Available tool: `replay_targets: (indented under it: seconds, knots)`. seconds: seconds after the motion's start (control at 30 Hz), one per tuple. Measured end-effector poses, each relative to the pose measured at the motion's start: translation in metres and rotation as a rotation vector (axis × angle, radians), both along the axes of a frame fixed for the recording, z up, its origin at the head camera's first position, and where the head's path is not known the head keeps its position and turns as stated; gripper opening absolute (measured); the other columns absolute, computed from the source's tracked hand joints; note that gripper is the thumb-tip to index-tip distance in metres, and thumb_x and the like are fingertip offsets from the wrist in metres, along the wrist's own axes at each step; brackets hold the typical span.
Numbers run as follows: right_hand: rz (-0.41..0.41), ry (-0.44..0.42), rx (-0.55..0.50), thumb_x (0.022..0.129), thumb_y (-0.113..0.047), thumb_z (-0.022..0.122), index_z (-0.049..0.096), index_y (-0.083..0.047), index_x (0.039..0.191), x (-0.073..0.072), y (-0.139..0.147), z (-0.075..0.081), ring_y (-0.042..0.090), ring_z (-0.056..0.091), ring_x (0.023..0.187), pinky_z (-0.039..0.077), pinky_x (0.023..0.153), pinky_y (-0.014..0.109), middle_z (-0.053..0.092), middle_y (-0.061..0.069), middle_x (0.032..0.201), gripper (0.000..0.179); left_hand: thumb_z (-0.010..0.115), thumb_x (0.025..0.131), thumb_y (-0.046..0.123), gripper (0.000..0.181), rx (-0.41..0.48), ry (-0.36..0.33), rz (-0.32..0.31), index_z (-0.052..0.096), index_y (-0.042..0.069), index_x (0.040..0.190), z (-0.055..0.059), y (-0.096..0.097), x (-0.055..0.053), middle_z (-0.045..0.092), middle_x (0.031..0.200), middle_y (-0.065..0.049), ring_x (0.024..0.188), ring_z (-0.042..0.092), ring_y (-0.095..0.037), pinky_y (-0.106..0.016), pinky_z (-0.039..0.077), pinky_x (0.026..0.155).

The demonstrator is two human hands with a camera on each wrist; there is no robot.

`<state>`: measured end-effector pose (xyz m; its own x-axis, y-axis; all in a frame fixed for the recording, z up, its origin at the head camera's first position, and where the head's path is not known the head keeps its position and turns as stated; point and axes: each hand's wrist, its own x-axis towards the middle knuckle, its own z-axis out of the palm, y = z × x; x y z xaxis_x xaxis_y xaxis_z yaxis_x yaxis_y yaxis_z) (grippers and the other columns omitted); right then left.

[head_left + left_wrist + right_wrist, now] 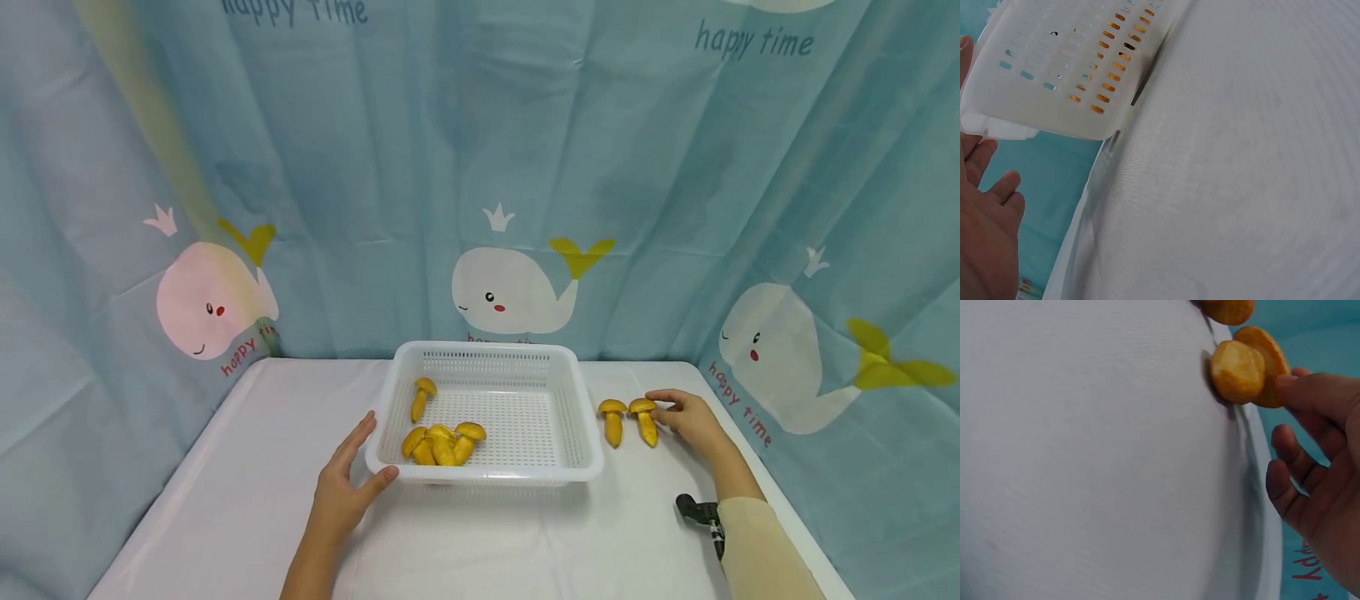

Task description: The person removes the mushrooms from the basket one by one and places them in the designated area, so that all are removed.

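A white slotted basket [480,475] stands on the table, with several yellow-brown toy mushrooms [444,444] in its left part. My left hand [341,492] is at the basket's front left corner, its thumb and fingers spread along the rim. The left wrist view has that hand [988,219] beside the slotted wall. To the basket's right, two more mushrooms lie side by side, stems toward me. My right hand [693,425] has its thumb and index finger at the cap of the outer mushroom [645,422]; the right wrist view puts the thumb on the cap's edge. The inner mushroom [612,423] lies just left of it.
A white cloth [510,542] covers the table. Behind and on both sides hangs a blue curtain [337,208] printed with whales. A black device [699,510] is fixed at the right wrist, beside the beige sleeve [761,550].
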<state>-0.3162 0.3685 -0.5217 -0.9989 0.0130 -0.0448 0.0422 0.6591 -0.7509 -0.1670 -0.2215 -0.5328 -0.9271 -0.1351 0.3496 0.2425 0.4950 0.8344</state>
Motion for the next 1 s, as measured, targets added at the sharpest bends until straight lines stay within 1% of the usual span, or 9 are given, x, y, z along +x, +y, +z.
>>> replay_targets:
  seconds: [0.1,0.17,0.3,0.37,0.47,0.67,0.8,0.9,1.0]
  knots:
    - [0.016,0.007,0.063,0.097,-0.023,0.071,0.064,-0.009,0.137,0.001,-0.001,0.010,0.025,0.054,0.081,0.050,0.065,0.031,0.065,0.016,0.108,0.043,0.089,0.080,0.022,0.087,-0.005,0.007,0.001,0.045,0.035,0.155,0.000,0.000,0.001,0.039,0.162,0.013,0.153,0.033,-0.019,-0.060,0.031,0.119]
    - [0.031,0.025,0.105,0.096,-0.022,0.072,0.064,-0.009,0.137,0.002,-0.002,0.020,0.025,0.053,0.083,0.049,0.066,0.031,0.063,0.015,0.104,0.043,0.089,0.080,0.022,0.088,-0.001,0.017,-0.002,0.045,0.034,0.155,0.000,0.000,0.001,0.040,0.162,0.011,0.153,0.033,-0.020,-0.062,0.031,0.119]
    - [0.062,0.076,0.146,0.096,-0.021,0.072,0.065,-0.011,0.137,0.006,-0.006,0.042,0.028,0.052,0.089,0.046,0.069,0.032,0.061,0.016,0.110,0.043,0.089,0.080,0.022,0.088,-0.008,0.027,-0.009,0.045,0.032,0.155,-0.001,0.000,0.000,0.040,0.163,0.007,0.153,0.034,-0.023,-0.065,0.031,0.118]
    - [0.077,0.101,0.157,0.097,-0.024,0.073,0.066,-0.012,0.136,0.007,-0.009,0.053,0.028,0.053,0.092,0.046,0.070,0.033,0.061,0.016,0.113,0.042,0.089,0.080,0.023,0.087,-0.012,0.026,-0.008,0.045,0.032,0.155,0.000,0.001,0.001,0.040,0.163,0.007,0.153,0.034,-0.024,-0.066,0.031,0.118]
    - [0.096,0.138,0.167,0.097,-0.029,0.072,0.066,-0.015,0.136,0.009,-0.017,0.068,0.028,0.054,0.091,0.045,0.069,0.033,0.062,0.015,0.111,0.041,0.089,0.081,0.024,0.087,-0.012,0.024,-0.011,0.045,0.031,0.155,0.002,0.001,0.002,0.040,0.163,0.009,0.153,0.034,-0.025,-0.066,0.030,0.118]
    - [0.163,0.188,0.158,0.098,-0.032,0.071,0.067,-0.019,0.136,0.015,-0.048,0.103,0.027,0.056,0.092,0.046,0.067,0.035,0.064,0.012,0.107,0.040,0.085,0.085,0.028,0.085,-0.056,-0.012,-0.019,0.041,0.028,0.158,0.003,-0.002,0.003,0.036,0.165,0.007,0.152,0.033,-0.031,-0.070,0.030,0.116]
    - [0.202,0.222,0.132,0.098,-0.030,0.071,0.068,-0.022,0.133,0.022,-0.071,0.124,0.027,0.056,0.089,0.047,0.063,0.034,0.065,0.010,0.104,0.036,0.082,0.088,0.035,0.087,-0.093,-0.048,-0.053,0.034,0.027,0.161,0.008,-0.005,0.000,0.030,0.168,0.005,0.154,0.029,-0.036,-0.074,0.028,0.114]
    - [0.228,0.248,0.112,0.098,-0.028,0.072,0.069,-0.022,0.131,0.025,-0.088,0.134,0.027,0.056,0.084,0.049,0.062,0.034,0.065,0.009,0.102,0.033,0.081,0.089,0.036,0.090,-0.096,-0.068,-0.098,0.030,0.026,0.162,0.013,-0.006,-0.003,0.026,0.169,0.003,0.154,0.026,-0.038,-0.077,0.026,0.113]
    - [0.265,0.260,0.091,0.098,-0.026,0.072,0.070,-0.022,0.130,0.025,-0.104,0.138,0.026,0.056,0.086,0.052,0.067,0.034,0.066,0.007,0.104,0.033,0.080,0.089,0.035,0.091,-0.096,-0.088,-0.125,0.028,0.025,0.163,0.015,-0.007,-0.005,0.024,0.170,0.002,0.154,0.025,-0.040,-0.077,0.025,0.113]
